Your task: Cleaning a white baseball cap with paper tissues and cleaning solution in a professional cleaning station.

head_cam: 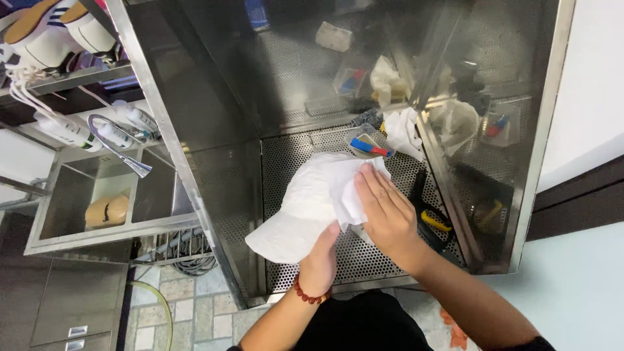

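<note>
Hands, two: left hand (320, 255) grips one white cap (299, 208); right hand (385, 211) presses it.

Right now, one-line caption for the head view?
Both hands, left hand and right hand, press a white cloth on a perforated steel tray.

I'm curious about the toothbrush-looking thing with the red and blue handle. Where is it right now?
In the head view, the red and blue brush lies in a clear tray on the perforated metal shelf, just beyond the white cap under both hands, left of a crumpled white cloth.
</note>
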